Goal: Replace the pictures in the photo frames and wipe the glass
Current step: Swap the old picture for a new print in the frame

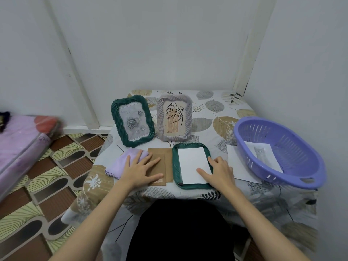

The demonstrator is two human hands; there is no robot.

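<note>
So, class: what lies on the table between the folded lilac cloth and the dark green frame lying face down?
The head view shows a brown cardboard backing board, with the left hand resting on it.

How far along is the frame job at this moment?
Early to middle. The green frame lying face down is open, with a white sheet laid in it under the right hand. Its brown backing board lies beside it under the left hand, not yet refitted. The standing green frame and grey frame look untouched. The purple cloth lies unused, and a cat picture waits in the basket.
</note>
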